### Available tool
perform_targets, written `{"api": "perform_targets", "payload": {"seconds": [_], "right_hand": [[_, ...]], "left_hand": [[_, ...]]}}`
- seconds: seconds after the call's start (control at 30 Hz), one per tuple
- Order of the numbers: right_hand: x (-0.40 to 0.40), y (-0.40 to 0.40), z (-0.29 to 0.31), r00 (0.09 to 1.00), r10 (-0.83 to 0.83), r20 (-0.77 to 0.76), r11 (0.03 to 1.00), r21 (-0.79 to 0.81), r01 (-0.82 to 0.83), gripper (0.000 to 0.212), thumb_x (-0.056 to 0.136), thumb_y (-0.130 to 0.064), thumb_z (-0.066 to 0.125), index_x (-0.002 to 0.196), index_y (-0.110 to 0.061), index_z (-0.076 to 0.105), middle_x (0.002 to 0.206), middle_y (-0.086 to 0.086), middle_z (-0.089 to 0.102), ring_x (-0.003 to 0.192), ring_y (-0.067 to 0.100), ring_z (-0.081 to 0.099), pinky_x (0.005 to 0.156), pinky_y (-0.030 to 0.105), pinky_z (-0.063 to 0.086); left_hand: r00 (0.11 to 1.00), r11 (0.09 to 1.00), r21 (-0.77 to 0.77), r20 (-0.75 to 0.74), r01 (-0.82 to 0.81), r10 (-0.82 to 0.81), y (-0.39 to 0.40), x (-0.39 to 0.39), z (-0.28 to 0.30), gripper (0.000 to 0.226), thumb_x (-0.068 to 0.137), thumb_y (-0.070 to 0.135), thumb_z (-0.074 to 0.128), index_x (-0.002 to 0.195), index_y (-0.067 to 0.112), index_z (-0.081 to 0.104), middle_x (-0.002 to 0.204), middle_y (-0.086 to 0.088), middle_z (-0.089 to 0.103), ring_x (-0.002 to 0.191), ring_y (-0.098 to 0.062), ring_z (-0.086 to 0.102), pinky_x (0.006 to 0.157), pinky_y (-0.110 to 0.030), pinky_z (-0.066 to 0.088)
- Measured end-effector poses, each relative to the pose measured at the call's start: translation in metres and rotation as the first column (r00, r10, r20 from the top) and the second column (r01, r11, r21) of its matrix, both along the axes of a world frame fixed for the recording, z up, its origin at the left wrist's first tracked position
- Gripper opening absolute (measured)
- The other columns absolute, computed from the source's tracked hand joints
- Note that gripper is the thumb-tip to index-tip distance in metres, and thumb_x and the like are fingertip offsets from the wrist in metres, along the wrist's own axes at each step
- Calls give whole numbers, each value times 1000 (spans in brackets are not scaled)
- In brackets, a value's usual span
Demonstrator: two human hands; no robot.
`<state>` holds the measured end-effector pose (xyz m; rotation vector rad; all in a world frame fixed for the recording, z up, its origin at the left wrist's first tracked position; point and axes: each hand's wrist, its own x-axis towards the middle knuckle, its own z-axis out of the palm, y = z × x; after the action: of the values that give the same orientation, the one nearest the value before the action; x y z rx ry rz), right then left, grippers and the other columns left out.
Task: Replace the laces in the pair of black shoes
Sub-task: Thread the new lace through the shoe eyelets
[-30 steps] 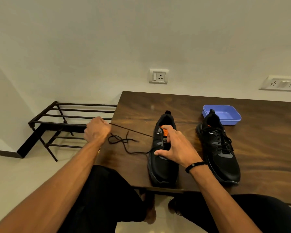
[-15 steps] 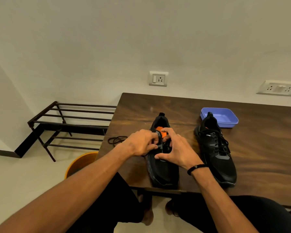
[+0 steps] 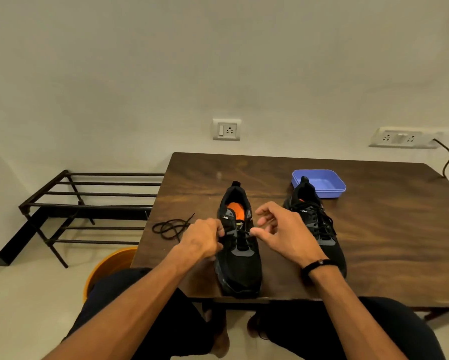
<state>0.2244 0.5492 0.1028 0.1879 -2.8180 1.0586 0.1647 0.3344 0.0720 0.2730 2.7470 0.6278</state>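
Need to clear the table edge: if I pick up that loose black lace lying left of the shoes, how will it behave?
The loose black lace lies in slack tangled loops, so it will probably droop and trail. It looks thin, likely very light. Near the dark wooden table edge, a push may slide it off.

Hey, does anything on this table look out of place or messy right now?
Only the loose black lace, lying tangled near the table's left edge beside the left shoe. The toe of that shoe also slightly overhangs the near edge.
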Motion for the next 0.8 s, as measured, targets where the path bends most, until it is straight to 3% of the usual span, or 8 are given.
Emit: {"api": "perform_targets", "payload": {"seconds": [0.13,0.23,0.4,0.5,0.57,0.67,0.73,0.8], "right_hand": [[11,2,3,992,-86,88,991,-90,94,23,84,-25,86,97,-22,68,82,-5,72,76,4,66,73,16,56],[14,-9,2,950,-71,304,931,-322,172,31,78,-25,91,98,-15,70,84,5,77,82,13,75,83,34,63],[16,-42,9,879,213,427,618,-756,217,42,73,-25,90,109,-14,70,112,13,77,108,24,74,96,41,56],[14,-46,13,877,350,328,395,-901,179,37,83,-18,81,118,-13,72,121,20,73,117,32,70,99,42,50],[11,-37,16,896,278,346,322,-912,252,42,85,-12,78,124,-6,62,115,21,74,101,32,74,91,41,58],[8,-16,26,914,162,373,237,-913,331,22,90,-5,71,112,-2,64,85,13,70,61,15,61,68,32,61],[5,1,33,922,49,383,224,-904,364,14,93,-6,69,106,-3,69,77,8,66,55,10,53,62,27,58],[4,16,38,917,-54,396,205,-894,398,15,94,-10,71,108,-5,72,77,4,66,56,7,51,60,24,56]], "left_hand": [[999,1000,-7,-29,23,-23,9,7,2,15,92,30,74,79,25,68,89,3,73,85,-13,70,83,-32,57],[977,963,259,212,-72,16,9,6,18,11,94,24,71,84,19,73,86,-3,78,68,-9,66,64,-23,54],[841,568,731,527,-378,-119,10,10,56,16,100,15,65,115,14,71,95,-13,70,51,-6,48,41,-14,40],[810,432,839,488,-331,-326,10,12,72,32,106,13,53,136,10,64,115,-10,73,40,-2,36,38,-12,36],[809,369,879,440,-301,-390,6,11,80,36,106,8,47,140,7,59,131,-11,70,39,-2,33,40,-11,33],[929,522,823,341,-223,-141,-3,6,78,27,106,16,53,127,16,69,126,-1,73,47,-2,37,46,-15,33],[979,842,502,60,-198,195,-14,-1,69,15,101,31,64,101,28,79,111,11,76,66,1,55,60,-20,42],[946,953,88,-121,-290,299,-28,-6,58,20,98,41,66,86,31,77,92,14,76,78,-4,63,74,-30,53]]}}
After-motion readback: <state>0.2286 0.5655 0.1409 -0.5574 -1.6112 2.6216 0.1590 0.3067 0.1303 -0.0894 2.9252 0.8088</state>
